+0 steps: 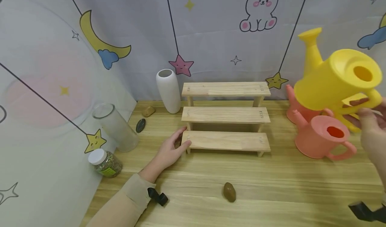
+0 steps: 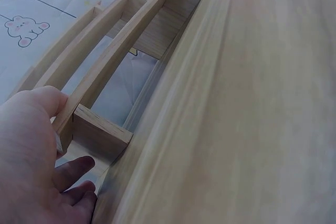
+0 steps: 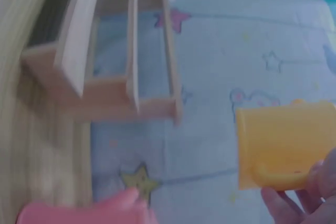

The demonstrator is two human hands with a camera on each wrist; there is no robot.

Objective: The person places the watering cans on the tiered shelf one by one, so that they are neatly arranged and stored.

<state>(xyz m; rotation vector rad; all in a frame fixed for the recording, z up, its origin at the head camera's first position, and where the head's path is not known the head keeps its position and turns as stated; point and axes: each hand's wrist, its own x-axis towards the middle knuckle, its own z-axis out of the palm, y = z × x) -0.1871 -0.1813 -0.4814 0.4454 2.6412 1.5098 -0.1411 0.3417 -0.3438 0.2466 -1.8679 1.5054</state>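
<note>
A three-step wooden shelf [image 1: 226, 140] stands on the table by the back wall. My left hand [image 1: 168, 150] grips the left end of its lowest step, the thumb [image 2: 50, 98] at the step's edge and the other fingers lower, beside the leg. At the right, my right hand [image 1: 372, 120] holds a yellow watering can [image 1: 328, 79] by its handle, raised above the table with the spout up. Below and beside it stand a pink watering can [image 1: 319, 136] and a second pink one [image 1: 291, 111], largely hidden. The right wrist view shows the yellow can's side, slightly blurred.
A white vase [image 1: 169, 93] stands left of the shelf. Farther left are a clear glass vase [image 1: 117, 130], a white-lidded jar [image 1: 108, 165], a tan stone [image 1: 148, 111] and a black stone [image 1: 140, 125]. A brown stone [image 1: 229, 192] lies in front. Another yellow object [image 1: 346, 122] shows behind the pink can.
</note>
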